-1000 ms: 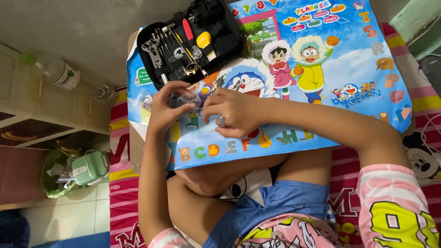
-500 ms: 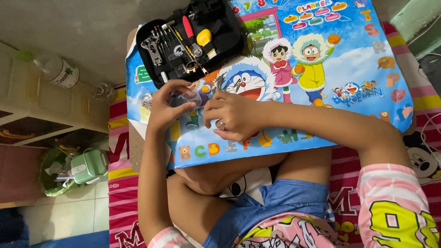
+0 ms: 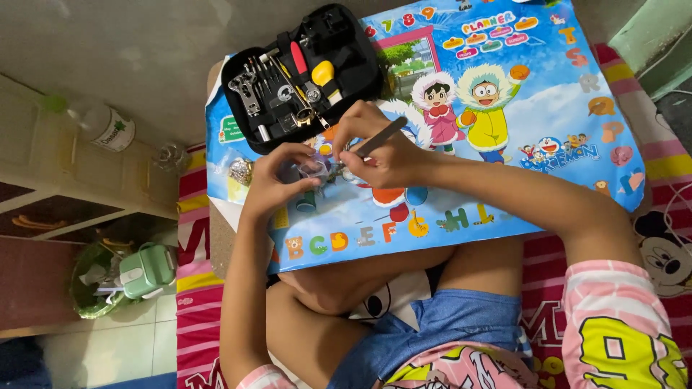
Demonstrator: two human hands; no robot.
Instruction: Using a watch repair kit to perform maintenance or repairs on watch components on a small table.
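I sit cross-legged with a bright blue cartoon-printed board (image 3: 504, 144) across my knees. My left hand (image 3: 277, 180) curls its fingertips round a small clear, glassy-looking piece (image 3: 311, 170) near the middle of the board, a little toward its left edge; it is too small for me to say just what it is. My right hand (image 3: 378, 148) is closed round a slim dark metal tool (image 3: 378, 137), pinched like a pen between thumb and fingers, its tip angled down toward the small piece. Whether the tip touches I cannot tell.

By my judgement the little piece is light, hard and slippery, easily flicked away or scratched, so it is best held by its rim with fingertips, lightly, as my left hand does. The tool looks stiff and thin, best gripped low on its shaft for control.

At the board's far left corner lies an open black zip case of small metal tools (image 3: 299, 75), one with a red handle, one yellow. A small crumpled silvery thing (image 3: 241, 171) rests by the left edge. Off the board, on the floor to my left, sit a pale green container (image 3: 146, 269) and a clear plastic bottle (image 3: 104, 126).
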